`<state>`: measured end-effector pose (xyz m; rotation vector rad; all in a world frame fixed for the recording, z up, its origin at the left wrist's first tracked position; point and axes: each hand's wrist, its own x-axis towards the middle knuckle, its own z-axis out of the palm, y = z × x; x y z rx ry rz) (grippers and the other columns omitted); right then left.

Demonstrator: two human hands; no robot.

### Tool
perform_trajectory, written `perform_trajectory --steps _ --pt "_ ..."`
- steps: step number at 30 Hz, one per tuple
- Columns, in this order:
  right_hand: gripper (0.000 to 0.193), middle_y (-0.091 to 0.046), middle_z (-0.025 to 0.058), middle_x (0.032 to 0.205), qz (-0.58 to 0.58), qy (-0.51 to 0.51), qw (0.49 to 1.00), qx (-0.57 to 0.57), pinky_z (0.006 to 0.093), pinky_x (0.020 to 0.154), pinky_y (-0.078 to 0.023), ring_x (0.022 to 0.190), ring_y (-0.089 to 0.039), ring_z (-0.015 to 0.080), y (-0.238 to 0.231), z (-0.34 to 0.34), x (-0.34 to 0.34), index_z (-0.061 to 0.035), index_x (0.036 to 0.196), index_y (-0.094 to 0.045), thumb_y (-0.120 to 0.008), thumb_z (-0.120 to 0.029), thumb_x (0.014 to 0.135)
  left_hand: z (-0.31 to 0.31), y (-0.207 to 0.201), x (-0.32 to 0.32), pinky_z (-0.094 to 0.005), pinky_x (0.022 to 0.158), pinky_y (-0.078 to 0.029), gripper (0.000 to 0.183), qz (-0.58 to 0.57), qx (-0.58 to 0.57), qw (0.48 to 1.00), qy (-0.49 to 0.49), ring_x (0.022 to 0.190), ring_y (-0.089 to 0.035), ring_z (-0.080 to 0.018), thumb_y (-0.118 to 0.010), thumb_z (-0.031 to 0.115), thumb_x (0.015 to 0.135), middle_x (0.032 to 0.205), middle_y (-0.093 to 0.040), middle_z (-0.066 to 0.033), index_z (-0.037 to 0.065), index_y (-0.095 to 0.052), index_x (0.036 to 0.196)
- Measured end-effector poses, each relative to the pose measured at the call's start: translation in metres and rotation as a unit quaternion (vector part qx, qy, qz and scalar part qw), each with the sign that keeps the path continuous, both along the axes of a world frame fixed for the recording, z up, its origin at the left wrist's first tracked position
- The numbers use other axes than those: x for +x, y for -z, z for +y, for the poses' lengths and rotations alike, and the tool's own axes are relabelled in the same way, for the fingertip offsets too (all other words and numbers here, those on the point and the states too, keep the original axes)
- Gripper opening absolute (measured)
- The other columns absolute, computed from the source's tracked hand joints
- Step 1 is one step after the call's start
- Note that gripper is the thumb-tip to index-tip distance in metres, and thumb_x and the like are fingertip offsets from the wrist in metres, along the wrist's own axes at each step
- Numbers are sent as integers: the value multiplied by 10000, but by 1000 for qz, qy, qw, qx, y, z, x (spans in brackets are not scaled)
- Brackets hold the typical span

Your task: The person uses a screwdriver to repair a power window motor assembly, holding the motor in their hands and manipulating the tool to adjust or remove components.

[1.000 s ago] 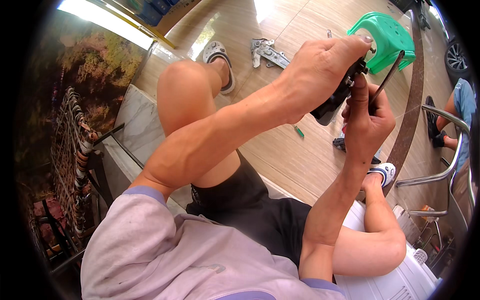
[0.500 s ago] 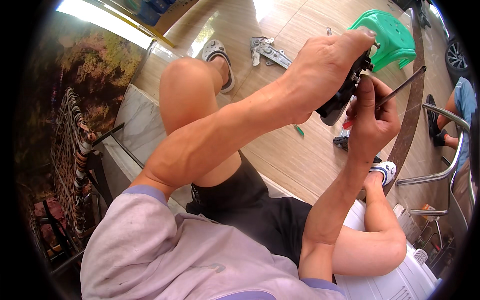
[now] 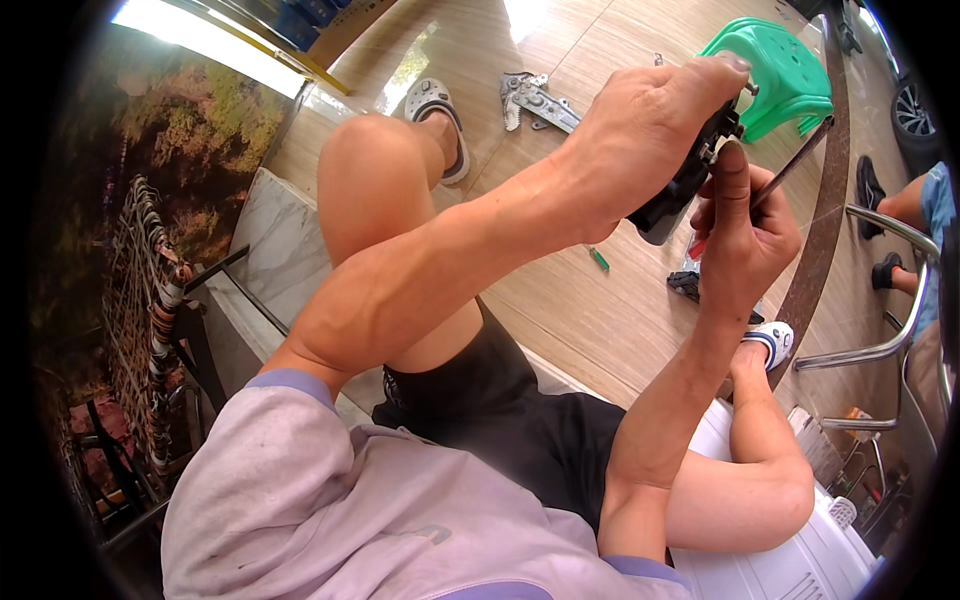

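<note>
Up at the top right, my left hand (image 3: 640, 135) grips a black part (image 3: 668, 205), thick and rounded at its lower end. Small metal studs or screws stick out along its right side. Below it, my right hand (image 3: 745, 225) has its fingers curled round a screwdriver (image 3: 800, 155); the thin metal shaft points up and right, away from the part. A bit of red shows under those fingers, apparently the handle. The thumb and fingertips of my right hand are at the studs on the part's edge. Whether they pinch a small piece there is hidden.
A metal bracket mechanism (image 3: 540, 103) lies on the tiled floor beyond my knee. Stacked green stools (image 3: 775, 75) stand behind my hands. A small green object (image 3: 599, 259) and black parts (image 3: 685, 286) lie below. A metal-framed chair (image 3: 850, 358) and a seated person's leg (image 3: 905, 210) are at right.
The screwdriver's shaft has swung a little, its tip now lower and further left. My right thumb has moved slightly up toward the studs. The black part stays in my left hand, barely shifted.
</note>
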<state>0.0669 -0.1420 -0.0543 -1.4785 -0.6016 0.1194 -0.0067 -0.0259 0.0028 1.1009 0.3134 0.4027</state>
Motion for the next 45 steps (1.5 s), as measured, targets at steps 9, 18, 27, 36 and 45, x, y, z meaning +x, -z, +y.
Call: perform_trajectory --steps 9,18,27,36,45 --pt "249 -650 24 741 -6 -16 999 45 184 491 -412 565 -542 45 -1 -3 -7 20 995 -671 -714 -211 913 -1 2 -2 -259 405 -401 413 -16 16 1000 -7 490 -489 -78 -551 401 942 621 -528 -12 43 -596 740" --pt "329 -584 12 607 16 -8 1000 8 190 403 -327 453 -484 46 -5 2 -5 -14 797 -636 -670 -309 942 -4 -6 -5 -266 398 -396 410 -14 -10 1000 3 484 -498 -91 -557 393 940 635 -551 -27 28 -594 756" --pt "268 -613 63 720 206 57 973 90 218 447 -402 500 -501 86 22 8 17 27 1003 -618 -654 -230 934 -1 8 5 -241 491 -418 392 -34 -16 999 -18 559 -501 -69 -574 397 932 651 -536 3 34 -618 790" --pt "474 -626 121 1047 408 -213 877 140 325 723 -546 882 -642 211 63 10 22 21 1310 -382 -528 15 860 0 4 0 -274 465 -381 405 13 -18 1000 -16 523 -448 -83 -582 414 903 630 -503 0 39 -598 752" --pt "237 -655 83 1062 353 -227 890 181 308 800 -556 946 -658 169 43 17 1 -10 1177 -568 -536 -109 964 -2 0 3 -281 461 -389 418 20 -45 999 -10 509 -472 -97 -591 431 884 626 -514 -15 28 -586 771"
